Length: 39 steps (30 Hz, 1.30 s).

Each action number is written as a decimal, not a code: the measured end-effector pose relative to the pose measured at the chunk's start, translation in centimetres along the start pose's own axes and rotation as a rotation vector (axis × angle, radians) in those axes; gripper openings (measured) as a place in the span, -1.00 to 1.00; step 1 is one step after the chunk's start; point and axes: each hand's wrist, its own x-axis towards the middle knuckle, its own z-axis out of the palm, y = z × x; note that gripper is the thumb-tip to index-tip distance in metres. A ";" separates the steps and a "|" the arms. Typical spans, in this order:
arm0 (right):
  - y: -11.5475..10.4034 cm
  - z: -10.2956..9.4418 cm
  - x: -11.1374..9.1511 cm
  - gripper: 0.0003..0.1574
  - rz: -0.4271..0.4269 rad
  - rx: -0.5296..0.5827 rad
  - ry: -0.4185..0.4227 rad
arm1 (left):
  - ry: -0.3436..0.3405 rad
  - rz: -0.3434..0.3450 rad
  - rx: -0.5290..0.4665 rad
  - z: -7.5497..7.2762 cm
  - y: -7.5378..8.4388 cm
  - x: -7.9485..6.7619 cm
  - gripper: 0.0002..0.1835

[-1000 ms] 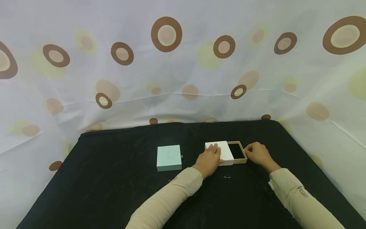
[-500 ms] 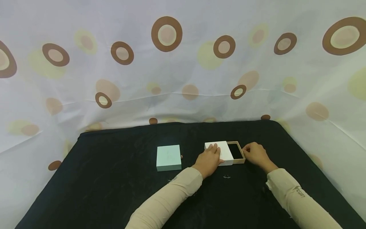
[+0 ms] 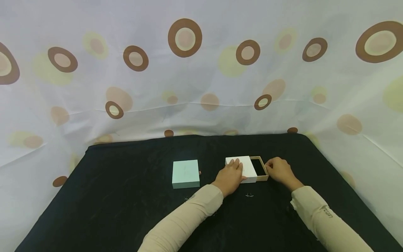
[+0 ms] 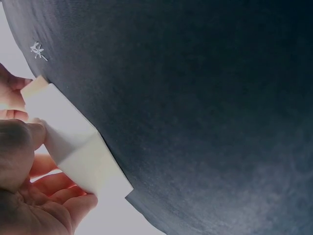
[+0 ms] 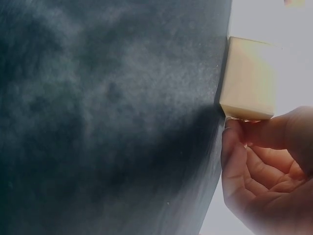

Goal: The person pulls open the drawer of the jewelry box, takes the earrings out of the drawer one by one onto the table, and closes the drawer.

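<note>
A white drawer box [image 3: 247, 169] lies on the black cloth, its tan drawer [image 3: 262, 178] partly out to the right. The black inside of the drawer shows. My left hand [image 3: 228, 179] grips the white outer sleeve, fingers over its top and thumb at the near side. In the left wrist view, the sleeve [image 4: 73, 129] sits between thumb and fingers. My right hand [image 3: 281, 171] pinches at the drawer's outer end. The right wrist view has thumb and fingertips together against the drawer [image 5: 249, 81]; whatever lies between them is hidden.
To the left sits a mint-green box [image 3: 185, 174] with a small brown tab on its right side. A small silvery pronged piece [image 3: 249, 195] lies in front of the white box. Another tiny silvery piece [image 3: 186, 198] is near the left sleeve. A patterned curtain [image 3: 201, 77] hangs behind.
The drawer has slid a little left, further into the white sleeve, and my right hand has moved left with it. My left hand has stayed on the sleeve.
</note>
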 end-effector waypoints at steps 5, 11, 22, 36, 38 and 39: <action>-0.1 0.2 0.1 -0.76 -0.007 -0.009 0.014 | 0.003 -0.001 0.006 0.0 0.0 -0.1 -0.45; -0.3 0.3 0.1 -0.77 -0.005 -0.027 0.006 | 0.005 0.001 0.000 -0.2 0.0 -0.2 -0.45; -0.6 0.6 0.4 -0.78 -0.042 -0.037 0.019 | -0.004 -0.007 0.008 -0.2 0.1 0.0 -0.43; -1.7 1.0 0.4 -0.77 -0.034 -0.029 0.016 | 0.003 -0.003 -0.006 -0.2 0.0 0.0 -0.43; -1.9 0.9 0.4 -0.77 -0.033 -0.029 0.016 | 0.004 -0.001 -0.007 -0.2 0.0 0.0 -0.43; -1.9 0.9 0.4 -0.77 -0.035 -0.028 0.016 | 0.005 -0.001 -0.005 -0.2 0.0 0.0 -0.42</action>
